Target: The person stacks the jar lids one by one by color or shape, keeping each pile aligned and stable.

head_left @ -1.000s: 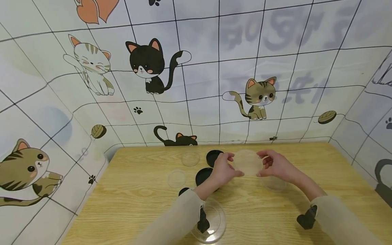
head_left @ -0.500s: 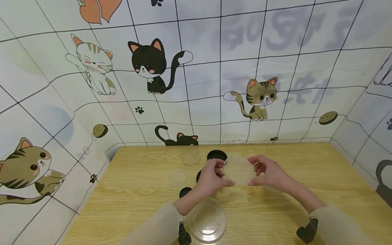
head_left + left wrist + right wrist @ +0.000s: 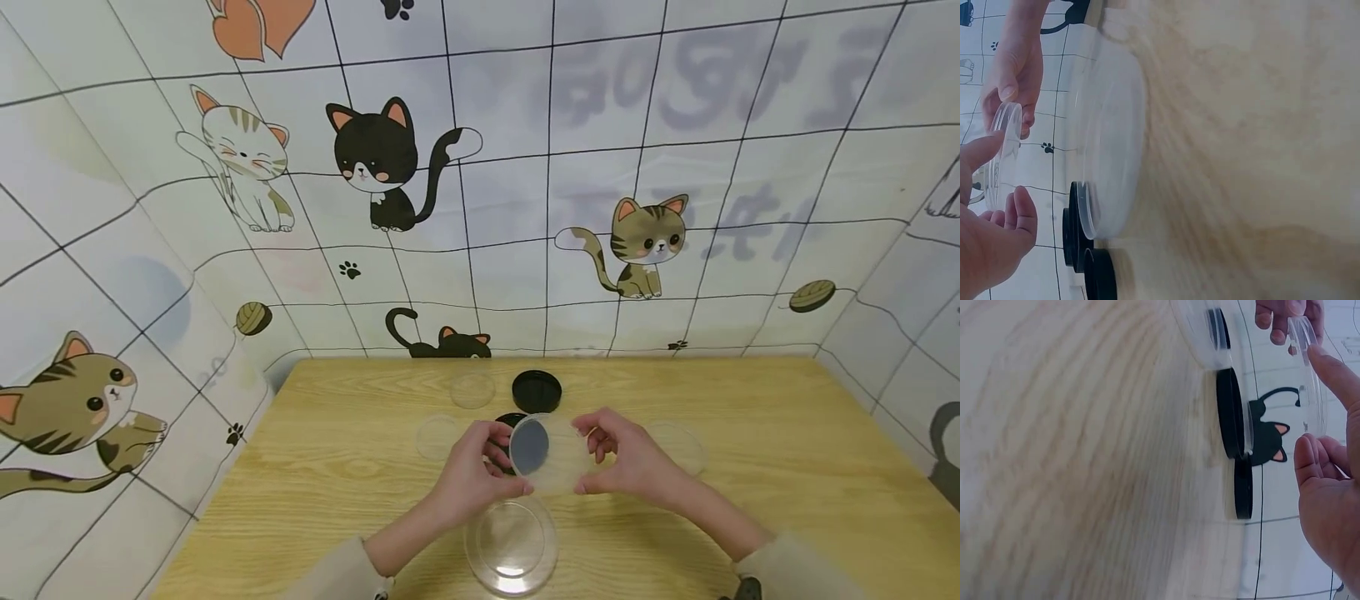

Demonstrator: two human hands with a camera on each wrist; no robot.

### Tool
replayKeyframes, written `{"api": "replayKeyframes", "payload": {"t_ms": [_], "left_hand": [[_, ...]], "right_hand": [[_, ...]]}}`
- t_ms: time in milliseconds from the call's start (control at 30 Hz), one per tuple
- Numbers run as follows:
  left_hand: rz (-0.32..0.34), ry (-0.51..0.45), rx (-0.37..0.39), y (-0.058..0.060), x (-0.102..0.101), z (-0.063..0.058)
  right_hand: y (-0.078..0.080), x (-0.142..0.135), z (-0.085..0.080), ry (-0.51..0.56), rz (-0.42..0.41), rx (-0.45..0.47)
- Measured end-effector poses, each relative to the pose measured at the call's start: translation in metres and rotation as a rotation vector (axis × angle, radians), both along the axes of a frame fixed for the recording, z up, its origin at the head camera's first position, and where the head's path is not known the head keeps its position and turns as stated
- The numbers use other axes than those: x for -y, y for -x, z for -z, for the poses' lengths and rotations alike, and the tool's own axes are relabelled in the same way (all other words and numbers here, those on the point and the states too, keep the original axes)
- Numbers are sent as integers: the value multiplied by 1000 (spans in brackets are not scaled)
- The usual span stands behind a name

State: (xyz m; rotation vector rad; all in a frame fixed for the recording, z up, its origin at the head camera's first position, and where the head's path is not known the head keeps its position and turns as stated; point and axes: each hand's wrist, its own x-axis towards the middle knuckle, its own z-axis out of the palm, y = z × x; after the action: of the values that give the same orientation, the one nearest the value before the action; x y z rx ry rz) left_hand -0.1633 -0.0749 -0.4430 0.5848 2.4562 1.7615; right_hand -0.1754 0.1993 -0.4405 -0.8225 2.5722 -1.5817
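Between my two hands is a clear round plastic lid (image 3: 562, 471), raised above the table and tilted. My left hand (image 3: 474, 477) holds its left edge, with the thumb low and the fingers curled at the top. The right hand (image 3: 633, 460) pinches the opposite edge; in the right wrist view its thumb (image 3: 1334, 372) lies against the rim. A blue-grey oval shows on the lid's left part. Just below the hands lies a larger clear round lid (image 3: 512, 575). A black round container (image 3: 510, 421) is partly hidden behind the left hand and the held lid.
Farther back sits another black round container (image 3: 537, 390). Thin clear discs lie at the back (image 3: 472, 389), at left (image 3: 437, 439) and right of the right hand (image 3: 684, 446). In the left wrist view a smaller black container (image 3: 1100, 275) shows. A cat-print cloth (image 3: 510, 200) hangs behind the wooden table.
Both hands have brought the clear lid leftward and nearer to me, from the back of the table. The lid's tilt has changed. The rear black container is now uncovered.
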Motion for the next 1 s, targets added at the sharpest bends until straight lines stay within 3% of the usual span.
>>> {"api": "replayKeyframes", "payload": {"t_ms": [200, 467, 600, 833, 1000], "left_hand": [[-19, -5, 44, -19, 16, 7], [-13, -5, 34, -42, 32, 22], [-13, 25, 65, -52, 40, 25], [-14, 108, 56, -60, 47, 28], [-17, 176, 130, -63, 50, 28]], "right_hand": [[-12, 16, 5, -9, -36, 6], [-26, 33, 24, -10, -72, 32], [-33, 40, 32, -31, -86, 41], [-40, 47, 33, -91, -93, 47], [-42, 50, 31, -134, -100, 64]]}}
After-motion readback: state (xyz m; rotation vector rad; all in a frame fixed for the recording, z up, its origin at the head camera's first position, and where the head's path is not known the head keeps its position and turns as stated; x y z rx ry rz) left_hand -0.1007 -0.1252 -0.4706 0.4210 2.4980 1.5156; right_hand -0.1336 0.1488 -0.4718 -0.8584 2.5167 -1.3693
